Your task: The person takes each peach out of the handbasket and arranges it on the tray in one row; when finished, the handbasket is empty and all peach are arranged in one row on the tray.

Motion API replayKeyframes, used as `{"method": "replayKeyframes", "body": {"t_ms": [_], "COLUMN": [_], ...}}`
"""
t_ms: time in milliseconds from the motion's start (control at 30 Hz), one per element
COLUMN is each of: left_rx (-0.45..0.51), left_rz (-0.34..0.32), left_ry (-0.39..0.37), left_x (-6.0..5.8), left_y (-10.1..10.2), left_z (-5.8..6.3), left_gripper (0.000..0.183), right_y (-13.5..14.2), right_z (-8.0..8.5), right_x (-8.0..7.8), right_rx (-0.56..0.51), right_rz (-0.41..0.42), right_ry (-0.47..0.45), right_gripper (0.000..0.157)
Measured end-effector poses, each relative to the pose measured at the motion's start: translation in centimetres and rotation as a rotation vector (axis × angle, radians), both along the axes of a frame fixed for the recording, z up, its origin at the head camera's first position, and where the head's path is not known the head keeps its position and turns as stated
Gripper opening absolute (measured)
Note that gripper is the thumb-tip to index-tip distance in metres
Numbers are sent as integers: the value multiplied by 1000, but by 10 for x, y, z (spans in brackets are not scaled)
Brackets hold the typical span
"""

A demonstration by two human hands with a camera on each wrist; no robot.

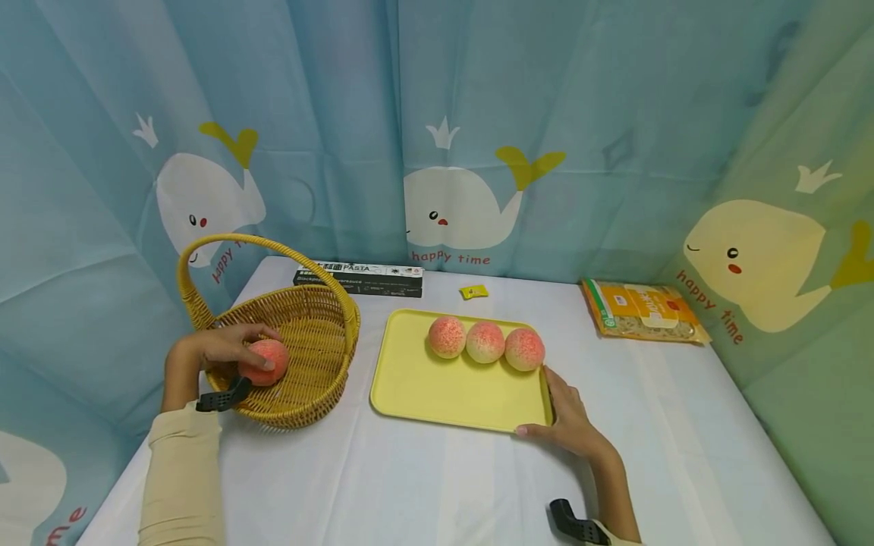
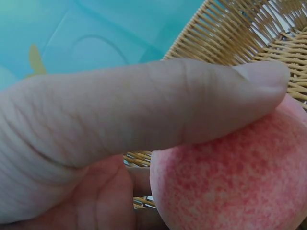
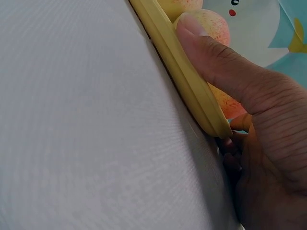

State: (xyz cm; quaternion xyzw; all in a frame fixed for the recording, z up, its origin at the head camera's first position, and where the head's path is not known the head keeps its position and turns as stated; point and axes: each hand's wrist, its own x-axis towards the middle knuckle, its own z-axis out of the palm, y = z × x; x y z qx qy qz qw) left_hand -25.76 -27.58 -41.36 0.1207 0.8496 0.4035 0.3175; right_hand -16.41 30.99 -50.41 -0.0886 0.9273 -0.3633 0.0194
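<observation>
Inside the wicker basket (image 1: 321,326) on the left, my left hand (image 1: 228,345) grips a pink speckled peach (image 1: 269,362). Its thumb (image 2: 192,103) lies across the top of the peach in the left wrist view, and the other fingers are partly hidden behind it. At the near right corner of the yellow tray (image 1: 437,394), my right hand (image 1: 570,421) holds the rim. The right thumb (image 3: 216,60) reaches over the edge in the right wrist view, with the fingers round the corner. Three more peaches (image 1: 485,343) sit in a row along the tray's far right part.
A dark pasta box (image 1: 358,282) lies behind the basket, whose tall handle (image 1: 273,244) arches above it. A small yellow packet (image 1: 474,292) is beyond the tray. Further right lies an orange food bag (image 1: 645,311). Blue whale-print curtains (image 1: 341,114) surround the white table (image 1: 410,485).
</observation>
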Motion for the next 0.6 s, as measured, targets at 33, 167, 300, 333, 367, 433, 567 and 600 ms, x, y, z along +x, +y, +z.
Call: {"method": "replayKeyframes", "body": {"t_ms": [33, 167, 300, 333, 367, 433, 567, 600], "left_rx": [0, -4, -12, -13, -15, -17, 0, 6], "left_rz": [-2, -13, -24, -29, -25, -24, -20, -20], "left_ry": [-1, 16, 59, 70, 74, 83, 87, 94], "left_x": [0, 0, 1, 1, 2, 2, 3, 3], "left_y": [0, 0, 1, 1, 1, 0, 0, 0], "left_z": [0, 0, 2, 3, 3, 2, 0, 0], "left_gripper": [66, 67, 65, 64, 63, 63, 63, 63], "right_y": [0, 0, 0, 0, 0, 0, 0, 0], "right_z": [0, 0, 0, 0, 0, 0, 1, 1], "right_x": [0, 0, 1, 1, 1, 1, 1, 1], "right_rx": [0, -4, -2, 0, 1, 1, 4, 3], "right_rz": [2, 5, 3, 1, 0, 2, 5, 6], "right_ry": [1, 4, 1, -1, -1, 2, 9, 8], "right_gripper": [122, 122, 122, 122, 122, 122, 122, 122]}}
